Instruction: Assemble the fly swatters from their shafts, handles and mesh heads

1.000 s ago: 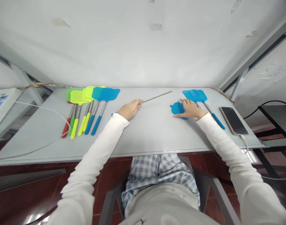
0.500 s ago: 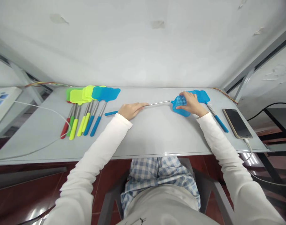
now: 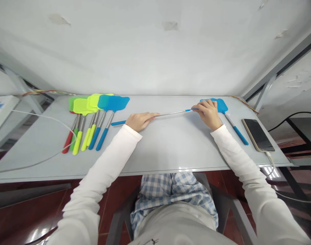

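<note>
Rod (image 3: 172,112), thin and metallic, lies nearly level across the middle of the grey table (image 3: 168,146), slightly higher at its right end. Left hand (image 3: 141,121): closed over the rod, fingers pointing right along it; the blue grip (image 3: 118,123) at the rod's other end projects left from beneath the hand. Right hand (image 3: 208,113): fingers bent and gripping a blue swatter head (image 3: 194,109), seen almost edge-on and largely covered by the fingers. Its narrow neck meets the rod's right tip, in line with it; depth of insertion, if any, cannot be told. Beyond the right hand, blue flat heads (image 3: 222,105) lie overlapping, one joined to a metal shaft with a blue handle (image 3: 240,135) slanting toward the near right. Phone (image 3: 258,135), dark screen up, sits right of that handle, white plug at its near end. Left side of table: fanned group of swatters, heads at the wall side; handles red (image 3: 69,142), green, yellow (image 3: 77,143) and blue (image 3: 102,138). White cable (image 3: 44,116) curves across the red and green handles.
</note>
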A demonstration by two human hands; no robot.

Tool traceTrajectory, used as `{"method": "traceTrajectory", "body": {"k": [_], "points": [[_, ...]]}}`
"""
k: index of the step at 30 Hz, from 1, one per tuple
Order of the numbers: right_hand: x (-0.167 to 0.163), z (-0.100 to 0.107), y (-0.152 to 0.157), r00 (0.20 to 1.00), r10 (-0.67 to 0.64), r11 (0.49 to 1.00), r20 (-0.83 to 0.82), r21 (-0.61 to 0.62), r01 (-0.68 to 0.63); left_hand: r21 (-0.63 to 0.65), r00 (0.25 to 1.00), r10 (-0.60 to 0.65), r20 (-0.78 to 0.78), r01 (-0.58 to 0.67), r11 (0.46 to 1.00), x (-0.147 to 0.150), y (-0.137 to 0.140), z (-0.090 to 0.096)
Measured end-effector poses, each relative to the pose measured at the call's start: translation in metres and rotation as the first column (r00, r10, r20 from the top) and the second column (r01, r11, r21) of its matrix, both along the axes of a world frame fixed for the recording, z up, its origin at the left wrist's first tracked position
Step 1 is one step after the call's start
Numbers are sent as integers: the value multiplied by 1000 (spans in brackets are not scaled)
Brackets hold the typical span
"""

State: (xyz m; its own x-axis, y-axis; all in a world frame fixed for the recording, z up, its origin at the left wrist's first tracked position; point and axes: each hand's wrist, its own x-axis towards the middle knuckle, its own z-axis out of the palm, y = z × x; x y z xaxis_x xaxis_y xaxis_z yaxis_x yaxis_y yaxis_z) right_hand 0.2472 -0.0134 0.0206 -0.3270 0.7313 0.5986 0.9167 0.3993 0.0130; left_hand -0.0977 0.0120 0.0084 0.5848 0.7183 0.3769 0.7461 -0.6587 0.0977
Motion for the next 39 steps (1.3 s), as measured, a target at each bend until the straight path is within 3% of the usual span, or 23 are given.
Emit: {"method": "traceTrajectory", "body": {"k": [9, 15, 24, 33, 39], "points": [[-2, 0, -5, 1000, -24, 999, -5, 26, 24, -34, 996, 78, -42, -79, 996, 17, -12, 10], [-10, 7, -14, 998, -35, 996, 55, -75, 39, -75, 983, 138, -119, -147, 986, 40, -18, 14], [-19, 11, -25, 999, -29, 994, 36, -101, 33, -84, 988, 112, -111, -122, 989, 35, -21, 18], [-6, 34, -18, 992, 128, 964, 20, -238, -119, -64, 973, 80, -217, -96, 993, 41, -24, 10], [-13, 38, -28, 1000, 6, 994, 18, -107, -4, -87, 990, 94, -104, -103, 991, 46, -25, 17]]}}
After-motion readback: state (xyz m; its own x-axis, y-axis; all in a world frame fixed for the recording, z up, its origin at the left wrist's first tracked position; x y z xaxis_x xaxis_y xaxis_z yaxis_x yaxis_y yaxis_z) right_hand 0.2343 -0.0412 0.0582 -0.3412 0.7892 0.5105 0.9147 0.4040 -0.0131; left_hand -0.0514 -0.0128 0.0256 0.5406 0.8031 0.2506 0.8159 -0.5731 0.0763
